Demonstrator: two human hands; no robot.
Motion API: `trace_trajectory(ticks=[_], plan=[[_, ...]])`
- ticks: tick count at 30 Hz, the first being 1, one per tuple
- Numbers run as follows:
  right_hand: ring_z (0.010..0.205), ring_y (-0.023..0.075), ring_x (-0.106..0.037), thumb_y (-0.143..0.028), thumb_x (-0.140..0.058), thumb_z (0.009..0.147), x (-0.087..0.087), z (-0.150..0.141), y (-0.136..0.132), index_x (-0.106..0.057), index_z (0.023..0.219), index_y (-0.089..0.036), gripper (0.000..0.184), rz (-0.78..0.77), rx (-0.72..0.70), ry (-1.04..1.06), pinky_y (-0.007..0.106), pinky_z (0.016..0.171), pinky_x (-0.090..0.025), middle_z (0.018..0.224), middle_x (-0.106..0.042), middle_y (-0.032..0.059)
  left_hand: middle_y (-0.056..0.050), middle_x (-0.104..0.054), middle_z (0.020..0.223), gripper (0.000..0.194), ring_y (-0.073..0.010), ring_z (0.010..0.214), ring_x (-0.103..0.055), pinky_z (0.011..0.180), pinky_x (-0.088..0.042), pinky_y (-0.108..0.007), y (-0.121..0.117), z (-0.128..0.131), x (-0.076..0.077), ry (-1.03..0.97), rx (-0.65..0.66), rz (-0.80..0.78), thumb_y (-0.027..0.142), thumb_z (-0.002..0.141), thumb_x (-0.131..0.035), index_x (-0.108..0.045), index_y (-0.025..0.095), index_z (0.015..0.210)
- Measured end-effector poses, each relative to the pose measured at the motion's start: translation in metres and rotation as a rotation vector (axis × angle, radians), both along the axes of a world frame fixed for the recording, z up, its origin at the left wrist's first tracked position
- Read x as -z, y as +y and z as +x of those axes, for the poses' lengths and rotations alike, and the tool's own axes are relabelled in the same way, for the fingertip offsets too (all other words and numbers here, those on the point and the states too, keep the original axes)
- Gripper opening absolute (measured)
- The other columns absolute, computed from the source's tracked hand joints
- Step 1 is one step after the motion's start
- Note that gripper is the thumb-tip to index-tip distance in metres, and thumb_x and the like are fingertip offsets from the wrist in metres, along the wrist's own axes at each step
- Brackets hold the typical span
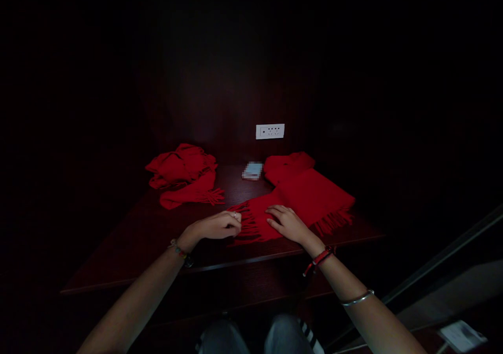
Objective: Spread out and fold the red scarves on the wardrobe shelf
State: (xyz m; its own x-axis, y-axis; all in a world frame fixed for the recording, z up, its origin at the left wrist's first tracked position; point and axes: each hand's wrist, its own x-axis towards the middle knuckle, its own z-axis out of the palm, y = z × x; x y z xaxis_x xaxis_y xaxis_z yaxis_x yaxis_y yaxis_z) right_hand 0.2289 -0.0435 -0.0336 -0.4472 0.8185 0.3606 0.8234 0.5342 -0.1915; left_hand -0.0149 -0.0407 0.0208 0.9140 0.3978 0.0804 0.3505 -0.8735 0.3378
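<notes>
A red fringed scarf [314,194] lies spread over the right part of a dark wooden table, one fringed end pointing left. My left hand [223,225] is at that fringe, its fingers curled closed on the strands. On the flat cloth just right of the fringe rests my right hand [288,224], palm down with the fingers spread. Over on the left sits a crumpled heap of red cloth [183,166]. In front of it is a folded piece with fringe [188,193].
The dark table [137,244] has its front edge just before my knees [223,337]. A small pale item [252,171], blurred, lies at the back between the red cloths. A white socket panel [270,131] is on the dark wall behind. A pale object [462,336] shows at the lower right.
</notes>
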Motion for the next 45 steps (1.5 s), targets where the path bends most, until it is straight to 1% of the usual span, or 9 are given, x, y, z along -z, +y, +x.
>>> trace_trajectory(ticks=[6,12,15,20,23,26,33,40,45], plan=[[0.106,0.0188,-0.045,-0.035,-0.036,0.085,0.0,-0.001,0.0,-0.052,0.112,-0.017,0.037,-0.001,0.01,0.008,0.034,0.091,-0.033,0.114,-0.053,0.0085,-0.005,-0.051,0.097,0.026,-0.0136,0.093,-0.047,0.086,-0.035,-0.025,0.009,0.003,0.005,-0.159,-0.137,0.093,0.028,0.087,-0.035,-0.059,0.018,0.092],[0.107,0.0194,-0.045,-0.035,-0.035,0.085,0.0,-0.001,0.0,-0.052,0.113,-0.018,0.036,-0.001,0.007,0.001,0.035,0.091,-0.033,0.114,-0.053,0.0088,-0.007,-0.033,0.131,0.047,-0.0236,0.118,-0.031,0.096,-0.025,-0.044,0.018,-0.004,0.018,0.062,-0.294,0.131,0.044,0.081,-0.044,-0.037,0.029,0.125],[0.107,0.0193,-0.045,-0.035,-0.034,0.086,-0.001,0.0,0.0,-0.052,0.113,-0.018,0.037,0.007,0.008,-0.008,0.035,0.091,-0.033,0.114,-0.053,0.009,-0.008,-0.03,0.134,0.047,-0.0266,0.123,-0.025,0.097,-0.02,-0.049,0.021,-0.011,0.016,0.071,-0.382,0.153,0.048,0.08,-0.043,-0.04,0.028,0.123],[0.118,0.0212,-0.034,-0.041,-0.031,0.086,-0.006,-0.006,-0.01,-0.042,0.124,-0.022,0.043,0.001,-0.004,-0.026,0.043,0.096,-0.026,0.127,-0.043,0.0092,-0.007,-0.016,0.141,0.041,-0.0211,0.128,-0.014,0.101,-0.017,-0.044,0.022,-0.009,0.013,-0.218,-0.442,0.305,0.039,0.087,-0.034,-0.036,0.025,0.125],[0.127,0.0234,-0.019,-0.05,-0.025,0.086,-0.009,-0.013,-0.021,-0.028,0.131,-0.031,0.049,-0.105,-0.064,-0.095,0.051,0.099,-0.015,0.138,-0.028,0.0037,-0.006,-0.013,0.142,0.053,-0.023,0.129,-0.009,0.1,-0.015,-0.047,0.028,-0.009,0.023,0.013,-0.4,0.16,0.048,0.084,-0.033,-0.021,0.028,0.132],[0.128,0.0248,-0.012,-0.053,-0.018,0.085,-0.013,-0.019,-0.027,-0.022,0.133,-0.033,0.052,-0.271,-0.085,-0.161,0.054,0.099,-0.009,0.14,-0.021,0.0014,-0.003,-0.023,0.14,0.048,-0.0232,0.128,-0.013,0.099,-0.013,-0.05,0.034,-0.012,0.032,0.156,-0.404,0.089,0.05,0.086,-0.025,-0.027,0.032,0.13],[0.129,0.0239,-0.006,-0.058,-0.019,0.083,-0.029,-0.016,-0.035,-0.016,0.134,-0.031,0.058,-0.337,-0.098,-0.131,0.054,0.1,-0.005,0.142,-0.013,0.0026,-0.005,-0.024,0.139,0.043,-0.0179,0.127,-0.019,0.1,-0.019,-0.041,0.039,0.006,0.024,-0.061,-0.399,0.263,0.041,0.089,-0.021,-0.03,0.027,0.13],[0.129,0.0202,-0.01,-0.054,-0.019,0.085,-0.02,0.008,-0.048,-0.012,0.135,-0.027,0.057,-0.332,-0.119,-0.116,0.047,0.103,-0.009,0.141,-0.016,0.0038,-0.001,-0.023,0.139,0.047,-0.0267,0.128,-0.013,0.096,-0.008,-0.058,0.071,0.035,0.039,0.181,-0.346,0.084,0.049,0.087,-0.022,-0.023,0.034,0.131],[0.129,0.0215,-0.01,-0.051,-0.019,0.086,-0.018,0.016,-0.047,-0.016,0.135,-0.028,0.054,-0.363,-0.104,-0.156,0.047,0.103,-0.007,0.141,-0.017,0.0024,-0.003,-0.037,0.133,0.04,-0.0247,0.124,-0.024,0.097,-0.013,-0.054,0.077,0.026,0.042,0.108,-0.464,0.204,0.042,0.088,-0.024,-0.04,0.032,0.123]])
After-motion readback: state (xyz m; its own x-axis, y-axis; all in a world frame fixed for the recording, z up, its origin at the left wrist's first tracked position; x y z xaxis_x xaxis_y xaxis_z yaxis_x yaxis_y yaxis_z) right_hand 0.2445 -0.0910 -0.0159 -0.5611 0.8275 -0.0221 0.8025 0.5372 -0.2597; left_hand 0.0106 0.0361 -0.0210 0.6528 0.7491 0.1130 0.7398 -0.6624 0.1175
